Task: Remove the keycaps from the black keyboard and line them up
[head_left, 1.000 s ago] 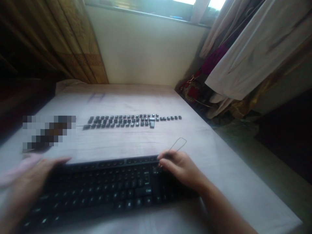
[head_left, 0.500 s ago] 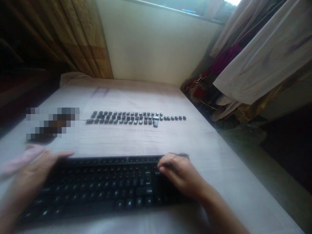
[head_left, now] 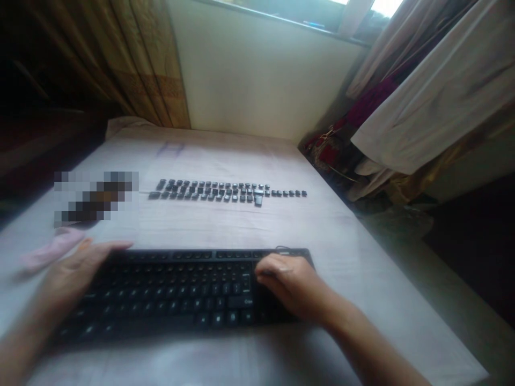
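Note:
A black keyboard (head_left: pixel 181 289) lies across the near part of a pale cloth-covered table (head_left: pixel 362 252). My left hand (head_left: pixel 74 271) rests flat on the keyboard's left end with its fingers stretched out. My right hand (head_left: pixel 287 284) sits curled over the keyboard's right part, closed on a thin wire keycap puller (head_left: pixel 284 251) whose loop shows just past the fingers. Farther back, several loose black keycaps (head_left: pixel 225 192) lie in neat rows on the cloth.
A pink cloth (head_left: pixel 50 252) lies left of the keyboard, near a blurred-out dark object (head_left: pixel 96 197). Brown curtains (head_left: pixel 132 64) hang at the back left. Pale drapes and clothes (head_left: pixel 410 96) hang past the table's right edge. A white wall stands behind.
The wire puller, sticking up past my right hand a second ago, has come down onto the keyboard's top edge. My right hand moved onto the keys. The view shifted slightly.

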Demonstrator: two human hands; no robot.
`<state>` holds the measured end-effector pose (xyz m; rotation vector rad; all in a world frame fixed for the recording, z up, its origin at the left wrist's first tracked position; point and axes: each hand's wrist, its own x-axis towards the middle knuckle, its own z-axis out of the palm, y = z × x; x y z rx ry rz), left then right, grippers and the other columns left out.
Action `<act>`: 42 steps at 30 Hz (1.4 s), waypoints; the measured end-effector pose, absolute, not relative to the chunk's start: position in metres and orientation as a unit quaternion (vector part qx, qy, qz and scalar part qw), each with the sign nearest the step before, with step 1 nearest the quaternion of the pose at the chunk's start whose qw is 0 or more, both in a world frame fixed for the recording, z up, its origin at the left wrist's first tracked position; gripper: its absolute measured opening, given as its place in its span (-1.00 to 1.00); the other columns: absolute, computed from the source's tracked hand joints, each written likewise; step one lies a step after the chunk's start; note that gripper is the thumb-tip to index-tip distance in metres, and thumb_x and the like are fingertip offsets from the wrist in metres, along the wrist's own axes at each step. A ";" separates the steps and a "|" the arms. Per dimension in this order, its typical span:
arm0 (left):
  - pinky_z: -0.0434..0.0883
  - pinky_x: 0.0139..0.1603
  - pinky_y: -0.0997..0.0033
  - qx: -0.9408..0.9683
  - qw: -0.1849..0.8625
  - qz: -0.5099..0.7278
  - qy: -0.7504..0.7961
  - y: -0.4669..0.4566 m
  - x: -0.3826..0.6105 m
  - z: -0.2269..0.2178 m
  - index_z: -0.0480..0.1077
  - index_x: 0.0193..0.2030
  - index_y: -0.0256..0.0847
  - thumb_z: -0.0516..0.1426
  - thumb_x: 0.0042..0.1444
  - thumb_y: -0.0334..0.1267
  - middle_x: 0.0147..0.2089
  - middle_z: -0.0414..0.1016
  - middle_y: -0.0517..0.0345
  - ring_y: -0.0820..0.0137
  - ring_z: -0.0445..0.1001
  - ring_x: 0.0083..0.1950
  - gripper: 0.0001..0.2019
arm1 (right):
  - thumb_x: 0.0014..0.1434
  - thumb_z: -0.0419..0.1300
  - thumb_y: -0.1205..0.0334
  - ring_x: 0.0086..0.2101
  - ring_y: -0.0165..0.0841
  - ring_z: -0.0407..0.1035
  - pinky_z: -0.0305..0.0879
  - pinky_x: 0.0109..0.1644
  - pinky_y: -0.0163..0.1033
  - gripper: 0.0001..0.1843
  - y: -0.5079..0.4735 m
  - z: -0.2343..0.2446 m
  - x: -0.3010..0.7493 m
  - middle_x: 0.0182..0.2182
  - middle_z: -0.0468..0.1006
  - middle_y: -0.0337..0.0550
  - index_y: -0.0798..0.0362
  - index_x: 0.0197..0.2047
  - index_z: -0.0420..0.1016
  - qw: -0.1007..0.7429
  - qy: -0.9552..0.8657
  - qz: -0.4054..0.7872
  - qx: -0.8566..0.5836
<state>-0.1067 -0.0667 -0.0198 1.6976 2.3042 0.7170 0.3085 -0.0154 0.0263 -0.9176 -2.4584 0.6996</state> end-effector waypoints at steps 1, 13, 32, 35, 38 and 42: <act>0.24 0.35 0.12 0.570 0.120 0.250 0.773 -0.066 -0.108 -0.020 0.57 -0.09 -0.08 -0.13 0.23 0.12 0.05 0.62 0.25 0.18 0.50 0.16 -0.48 | 0.30 0.09 0.33 -0.34 -0.33 0.51 0.42 -0.21 -0.29 -0.85 -0.015 0.025 0.310 -0.36 0.60 -0.16 0.01 -0.27 0.47 0.211 -0.877 0.264 -0.341; 0.17 0.37 0.09 0.584 0.174 0.263 0.749 -0.062 -0.111 -0.018 0.53 -0.03 -0.14 -0.12 0.22 0.18 0.07 0.60 0.15 0.16 0.47 0.16 -0.43 | 0.33 0.08 0.31 -0.43 -0.35 0.49 0.37 -0.35 -0.33 -0.85 -0.025 0.017 0.300 -0.40 0.59 -0.12 0.05 -0.28 0.43 0.177 -0.922 0.097 -0.331; 0.23 0.34 0.13 0.593 0.159 0.269 0.742 -0.058 -0.106 -0.016 0.55 -0.14 -0.14 -0.22 -0.01 0.56 0.02 0.64 0.13 0.17 0.51 0.14 -0.13 | 0.23 0.20 -0.14 -0.48 -0.32 0.58 0.54 -0.41 -0.26 -0.63 -0.030 -0.004 0.311 -0.43 0.66 -0.16 0.03 -0.27 0.37 0.525 -0.541 0.454 -0.475; 0.19 0.37 0.10 0.585 0.168 0.277 0.744 -0.058 -0.105 -0.019 0.56 -0.16 -0.13 -0.19 -0.03 0.56 0.00 0.65 0.13 0.15 0.51 0.14 -0.14 | 0.10 0.29 -0.21 -0.47 -0.29 0.59 0.56 -0.40 -0.23 -0.54 -0.026 -0.002 0.311 -0.43 0.67 -0.14 0.04 -0.30 0.37 0.524 -0.510 0.487 -0.478; 0.10 0.40 0.03 0.573 0.167 0.298 0.745 -0.059 -0.104 -0.023 0.56 -0.14 -0.13 -0.14 0.01 0.52 0.01 0.65 0.13 0.12 0.46 0.19 -0.19 | 0.09 0.29 -0.22 -0.47 -0.28 0.59 0.57 -0.39 -0.22 -0.53 -0.025 0.003 0.308 -0.44 0.67 -0.12 0.05 -0.30 0.40 0.508 -0.537 0.482 -0.471; 0.18 0.35 0.00 0.588 0.136 0.296 0.741 -0.057 -0.100 -0.015 0.56 -0.09 -0.13 -0.07 0.07 0.44 0.01 0.63 0.08 0.11 0.46 0.16 -0.28 | 0.20 0.23 -0.11 -0.46 -0.32 0.58 0.56 -0.35 -0.24 -0.64 -0.025 0.013 0.304 -0.44 0.68 -0.14 0.05 -0.29 0.43 0.494 -0.602 0.438 -0.448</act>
